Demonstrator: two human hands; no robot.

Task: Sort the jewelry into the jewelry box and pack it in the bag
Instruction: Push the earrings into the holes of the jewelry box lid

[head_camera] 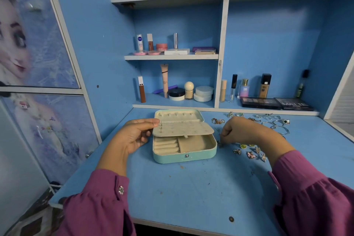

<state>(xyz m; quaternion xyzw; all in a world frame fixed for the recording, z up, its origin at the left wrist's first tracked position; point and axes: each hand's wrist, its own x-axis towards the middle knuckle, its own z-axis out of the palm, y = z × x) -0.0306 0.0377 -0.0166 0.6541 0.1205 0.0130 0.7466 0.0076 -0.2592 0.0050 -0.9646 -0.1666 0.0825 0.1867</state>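
Observation:
A mint-green jewelry box (184, 156) stands open on the blue desk, its lid leaning back. My left hand (134, 136) pinches the left edge of the cream earring panel (183, 129) and holds it lifted over the lower tray; a few small earrings are pinned near that edge. My right hand (241, 130) is just right of the box with curled fingers pinching a small earring above the desk. Butterfly-shaped earrings (249, 153) lie on the desk below my right wrist. Rings, chains and bracelets (274, 120) are scattered further back. No bag is in view.
Cosmetics fill the shelves behind the box: tubes and jars (178, 90) in the lower nook, bottles (245, 88) and two dark palettes (275, 103) to the right. A cupboard door (38, 63) with a printed character stands at the left. The desk's front edge (172, 226) is near my sleeves.

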